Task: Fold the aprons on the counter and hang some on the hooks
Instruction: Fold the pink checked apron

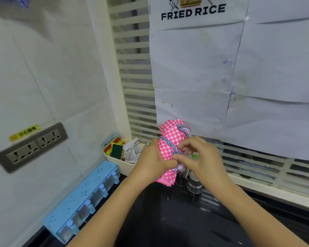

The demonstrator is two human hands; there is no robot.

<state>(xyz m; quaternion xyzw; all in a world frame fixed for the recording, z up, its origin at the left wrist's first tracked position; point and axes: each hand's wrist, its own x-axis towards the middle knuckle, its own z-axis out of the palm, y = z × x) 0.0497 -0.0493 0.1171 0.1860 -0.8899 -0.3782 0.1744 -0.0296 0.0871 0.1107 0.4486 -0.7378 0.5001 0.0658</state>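
Apron (169,148), bundled above the tabletop (168,214): left hand (154,162) grips it steady while right hand (202,157) pinches the strap (183,130), probably to tie the bundle shut.

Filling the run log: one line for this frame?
object: pink apron, bundled | left hand: grips apron | right hand: pinches striped strap | place: above counter

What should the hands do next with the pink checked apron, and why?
Probably tuck the end of the striped strap under one of its turns. The pink checked apron is bunched into a bundle, and the strap winds around it. The left hand grips the bundle, and the right hand seems to pinch the strap low on it. A loose end would likely let it open.
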